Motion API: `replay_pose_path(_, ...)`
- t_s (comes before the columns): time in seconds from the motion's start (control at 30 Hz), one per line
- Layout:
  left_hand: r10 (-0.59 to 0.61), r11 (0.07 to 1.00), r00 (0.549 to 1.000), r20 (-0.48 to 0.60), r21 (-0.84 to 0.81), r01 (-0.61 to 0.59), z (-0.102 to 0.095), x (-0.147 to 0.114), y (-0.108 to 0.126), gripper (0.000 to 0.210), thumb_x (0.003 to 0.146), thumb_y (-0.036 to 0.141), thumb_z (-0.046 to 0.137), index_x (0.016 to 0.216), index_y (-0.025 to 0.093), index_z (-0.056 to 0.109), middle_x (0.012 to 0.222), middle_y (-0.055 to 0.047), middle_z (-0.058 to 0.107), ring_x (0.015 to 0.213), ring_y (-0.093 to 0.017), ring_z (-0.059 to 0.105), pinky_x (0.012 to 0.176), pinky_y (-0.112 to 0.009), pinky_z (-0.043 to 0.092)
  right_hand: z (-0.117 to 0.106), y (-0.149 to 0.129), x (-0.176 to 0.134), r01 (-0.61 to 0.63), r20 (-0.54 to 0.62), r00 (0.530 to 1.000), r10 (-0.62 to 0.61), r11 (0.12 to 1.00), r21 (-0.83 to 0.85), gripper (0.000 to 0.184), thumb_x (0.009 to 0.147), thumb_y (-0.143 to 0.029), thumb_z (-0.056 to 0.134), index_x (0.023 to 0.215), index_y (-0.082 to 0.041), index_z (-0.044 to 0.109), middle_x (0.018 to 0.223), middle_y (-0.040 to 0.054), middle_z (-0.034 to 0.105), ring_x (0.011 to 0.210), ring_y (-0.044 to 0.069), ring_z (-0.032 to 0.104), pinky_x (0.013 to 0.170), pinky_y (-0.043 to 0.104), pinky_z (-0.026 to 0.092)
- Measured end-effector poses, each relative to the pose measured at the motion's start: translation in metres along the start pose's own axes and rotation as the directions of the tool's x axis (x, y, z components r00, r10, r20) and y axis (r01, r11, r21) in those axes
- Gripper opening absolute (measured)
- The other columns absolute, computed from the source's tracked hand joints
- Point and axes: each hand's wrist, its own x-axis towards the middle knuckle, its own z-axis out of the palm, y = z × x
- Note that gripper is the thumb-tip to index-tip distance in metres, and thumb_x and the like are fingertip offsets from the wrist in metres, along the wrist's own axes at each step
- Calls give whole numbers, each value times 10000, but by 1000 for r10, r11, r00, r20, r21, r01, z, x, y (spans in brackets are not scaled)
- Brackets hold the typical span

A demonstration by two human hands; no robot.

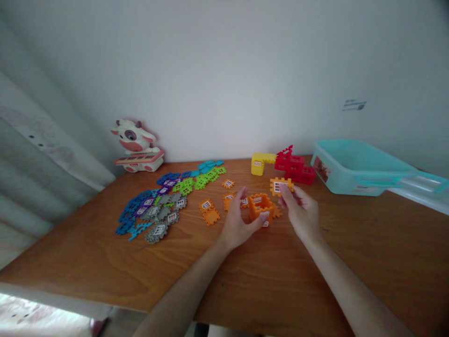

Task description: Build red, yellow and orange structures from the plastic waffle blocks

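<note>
A small open-topped box of orange interlocking tiles [259, 201] stands on the table. My left hand [237, 223] is curved round its left and near sides, with the thumb against the near face. Raised just right of the box, my right hand [303, 210] pinches an orange window tile [277, 186] with a white lattice between thumb and fingers. Part of another orange tile [277, 211] shows beside the box's base. Left of my left hand lie loose orange tiles, among them a joined pair [211, 216] and a single window tile [228, 184].
Grey [163, 214], blue [131, 213], purple [145, 205] and green tiles [206, 178] spread across the table's left half. Behind my hands stand a yellow tile block [257, 164] and a red tile structure [294, 167]. A turquoise bin [365, 180] sits right; a cow toy keyboard [138, 161] stands back left.
</note>
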Motion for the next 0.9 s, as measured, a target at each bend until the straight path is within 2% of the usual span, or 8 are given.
replay_pose_path(0.1, 16, 999, 998, 58, 40, -18, 6, -3, -8, 756, 822, 358, 762, 1476, 227, 406, 1484, -150, 513, 1351, -291, 508, 1165, -486, 362, 0, 13, 7, -122, -32, 991, 129, 978, 171, 371, 770, -535, 795, 948, -212, 761, 835, 29, 735, 655, 157, 620, 584, 287, 519)
replay_pose_path(0.23, -4, 998, 999, 52, 68, 1, 0, -7, -9, 660, 800, 330, 780, 1386, 226, 496, 1353, -140, 603, 1208, -277, 591, 1094, -481, 443, 2, 17, 9, -172, -33, 982, 188, 949, 265, 433, 668, -504, 876, 969, -214, 762, 955, 57, 780, 793, 195, 689, 686, 320, 562)
replay_pose_path(0.3, -48, 998, 992, 121, -44, 53, -6, -7, -8, 655, 810, 327, 771, 1393, 234, 488, 1337, -138, 613, 1185, -267, 615, 1065, -464, 478, 2, 14, 8, -189, 11, 981, 193, 945, 267, 425, 670, -531, 868, 928, -207, 773, 946, 69, 787, 816, 213, 702, 711, 340, 568)
replay_pose_path(0.4, -41, 963, 961, 275, -246, 111, -13, -7, -11, 666, 830, 344, 764, 1420, 254, 468, 1425, -137, 566, 1293, -272, 578, 1098, -442, 469, 1, 8, 6, -202, 115, 977, 181, 955, 218, 428, 691, -570, 844, 889, -196, 788, 914, 77, 791, 834, 237, 713, 741, 364, 574)
replay_pose_path(0.5, -12, 939, 941, 339, -320, 127, -14, -8, -15, 642, 849, 371, 761, 1419, 270, 483, 1477, -123, 532, 1370, -283, 523, 1148, -449, 429, 0, 6, 5, -181, 197, 969, 152, 973, 140, 424, 739, -582, 807, 903, -191, 793, 912, 74, 792, 872, 252, 719, 781, 378, 580)
replay_pose_path(0.6, -25, 917, 944, 328, -368, 152, -7, -10, -17, 667, 845, 393, 772, 1427, 268, 471, 1456, -126, 554, 1340, -295, 553, 1129, -476, 451, 0, 7, 4, -183, 222, 964, 149, 972, 146, 463, 754, -562, 806, 1051, -208, 773, 969, 67, 788, 880, 236, 724, 763, 352, 586)
replay_pose_path(0.73, -32, 900, 958, 287, -408, 152, 4, -14, -17, 836, 723, 371, 884, 1430, 264, 450, 1436, -124, 569, 1298, -301, 586, 1111, -489, 474, 1, 8, 3, -165, 187, 974, 129, 967, 195, 580, 741, -499, 845, 1242, -255, 685, 920, 29, 771, 833, 203, 722, 741, 321, 584)
replay_pose_path(0.9, -64, 942, 974, 218, -308, 131, 6, -14, -19, 743, 738, 391, 873, 1367, 245, 506, 1338, -127, 620, 1208, -281, 635, 1035, -470, 541, 0, 6, 6, -220, 169, 968, 183, 947, 233, 465, 689, -517, 871, 1025, -215, 761, 993, 73, 792, 906, 245, 740, 817, 381, 600)
